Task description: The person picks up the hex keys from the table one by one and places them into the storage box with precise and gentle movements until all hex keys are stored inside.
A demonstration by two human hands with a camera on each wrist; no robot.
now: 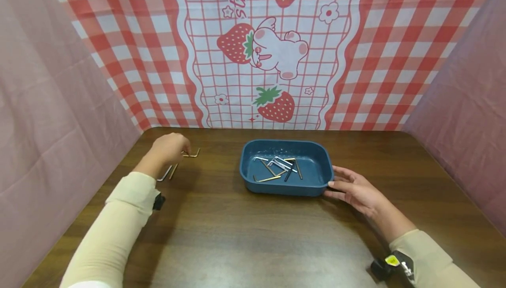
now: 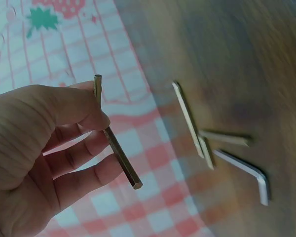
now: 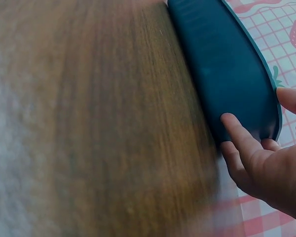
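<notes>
Pinched between the thumb and fingers of my left hand (image 1: 169, 146) is a brass-coloured hex key (image 2: 119, 153), held above the left side of the table. Below that hand lie a silver hex key (image 2: 246, 170) and brass-coloured hex keys (image 2: 188, 118), close together on the wood. My right hand (image 1: 357, 191) holds the front right corner of a blue rectangular tray (image 1: 286, 189). Its thumb is at the rim, and the fingers lie against the outer wall. Inside the tray, several silver, brass-coloured and black hex keys (image 1: 282, 165) lie in a loose pile.
The brown wooden table (image 1: 253, 239) meets a red-and-white strawberry cloth (image 1: 272, 59) at the back. Pink fabric (image 1: 75, 81) hangs on the left, and more pink fabric (image 1: 466, 99) hangs on the right.
</notes>
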